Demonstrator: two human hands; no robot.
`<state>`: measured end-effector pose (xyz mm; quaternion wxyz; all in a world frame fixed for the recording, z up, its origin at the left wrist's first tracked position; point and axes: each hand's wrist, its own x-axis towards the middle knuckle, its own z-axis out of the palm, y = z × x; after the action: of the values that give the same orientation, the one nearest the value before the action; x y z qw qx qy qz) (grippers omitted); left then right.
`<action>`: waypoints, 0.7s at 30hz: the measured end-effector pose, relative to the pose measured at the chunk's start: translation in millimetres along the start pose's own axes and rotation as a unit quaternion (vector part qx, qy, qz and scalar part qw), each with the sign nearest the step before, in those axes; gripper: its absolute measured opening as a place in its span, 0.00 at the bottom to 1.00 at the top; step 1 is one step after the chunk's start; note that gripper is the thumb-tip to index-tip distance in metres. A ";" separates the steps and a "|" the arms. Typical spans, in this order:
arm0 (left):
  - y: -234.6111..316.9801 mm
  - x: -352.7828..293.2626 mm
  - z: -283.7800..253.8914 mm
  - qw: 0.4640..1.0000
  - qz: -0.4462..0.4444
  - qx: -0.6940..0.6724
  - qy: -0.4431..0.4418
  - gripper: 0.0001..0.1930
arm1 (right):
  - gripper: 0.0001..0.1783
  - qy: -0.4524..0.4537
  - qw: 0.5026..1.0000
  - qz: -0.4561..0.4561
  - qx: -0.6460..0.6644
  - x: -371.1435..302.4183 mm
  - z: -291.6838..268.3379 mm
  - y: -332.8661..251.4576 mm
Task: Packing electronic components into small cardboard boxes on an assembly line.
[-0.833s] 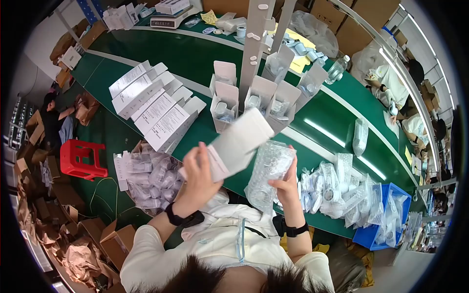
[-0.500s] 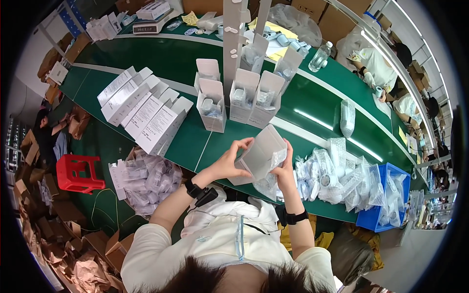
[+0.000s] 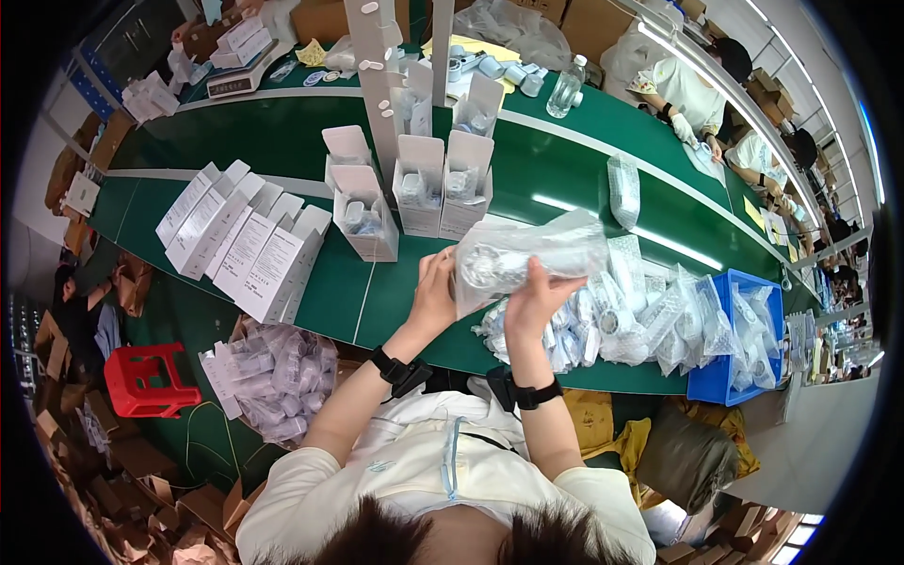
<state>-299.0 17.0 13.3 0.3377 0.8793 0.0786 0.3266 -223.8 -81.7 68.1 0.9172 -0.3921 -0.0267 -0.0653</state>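
Note:
My right hand [image 3: 537, 299] is closed on a clear bubble-wrap pouch [image 3: 541, 252], its thumb pressed on the near face. A pale round part shows through the plastic at the pouch's left end. My left hand [image 3: 435, 290] is closed around the left side of a white box [image 3: 497, 221], most of which the pouch covers. Only a strip of the box's far edge shows. Beyond my hands stand several open white boxes [image 3: 365, 231] with wrapped parts inside and their flaps up. More bubble-wrapped pouches [image 3: 617, 320] are heaped to the right of my right hand.
A row of printed white boxes [image 3: 254, 254] stands at the left of the green table. At the right is a blue bin [image 3: 725, 386] of pouches. A carton of wrapped parts [image 3: 282, 377] sits below the table's left edge. A metal post [image 3: 377, 85] rises behind the open boxes.
A bubble-wrap pouch is now in my right hand, which has let go of the white box. The pouch covers most of the box. The whole view has shifted, so the table appears further left.

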 end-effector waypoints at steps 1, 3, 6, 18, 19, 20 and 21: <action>-0.4 -2.4 2.8 1.000 0.003 -0.001 -0.002 0.43 | 0.41 0.006 0.998 -0.027 -0.060 -4.4 1.9 10.1; -2.7 -9.7 9.3 0.998 -0.041 -0.034 0.039 0.43 | 0.43 -0.015 0.992 -0.060 -0.108 -7.4 -5.8 21.9; -7.0 -19.1 17.1 0.995 -0.070 -0.051 0.057 0.43 | 0.47 -0.060 0.969 -0.118 -0.207 -8.2 -13.5 28.1; -37.1 -51.2 -32.5 0.989 -0.109 -0.095 -0.003 0.46 | 0.20 -0.407 0.763 -0.167 -0.474 9.8 -89.3 2.8; -29.9 -48.5 -39.6 0.989 -0.106 -0.104 0.011 0.45 | 0.21 -0.337 0.754 -0.154 -0.542 25.0 -103.4 10.6; -22.1 -47.1 -47.2 0.988 -0.103 -0.114 0.024 0.43 | 0.21 -0.263 0.738 -0.138 -0.606 37.4 -113.8 15.8; -14.9 -42.4 -52.5 0.988 -0.106 -0.112 0.027 0.43 | 0.21 -0.267 0.738 -0.137 -0.605 45.4 -128.6 22.7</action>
<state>-363.5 41.7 10.9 0.4645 0.8136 0.1429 0.3191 -175.9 -163.5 -32.5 0.4235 -0.8576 -0.2790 -0.0857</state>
